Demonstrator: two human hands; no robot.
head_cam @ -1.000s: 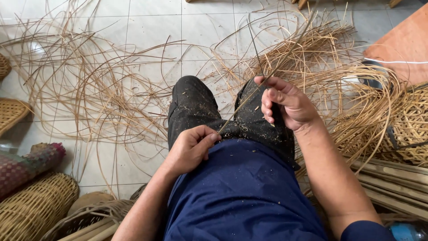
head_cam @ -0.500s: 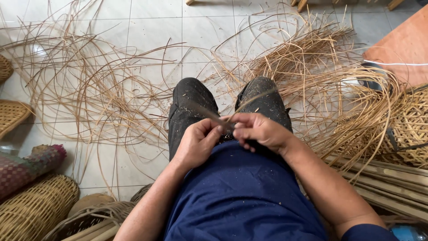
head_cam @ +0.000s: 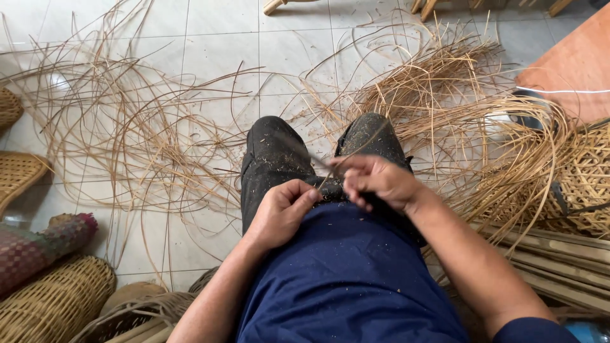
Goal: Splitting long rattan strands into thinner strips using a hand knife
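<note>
One thin strip (head_cam: 330, 170) held over lap, just above dark trouser knees (head_cam: 279, 159); blurred, so exact length not readable. Left hand (head_cam: 279, 213) closed, fingers pinching near end of strip. Right hand (head_cam: 378, 181) closed too, fingers curled round strip just beyond left; whether a blade sat in that fist could not be told. Step judged: working or thinning strip between both hands. Next move judged to call for steady pinch and even pull along strip. Loose strips (head_cam: 146, 127) spread on tiled floor (head_cam: 222, 38); woven basket (head_cam: 54, 298) at lower left, another basket (head_cam: 588, 184) at right.
</note>
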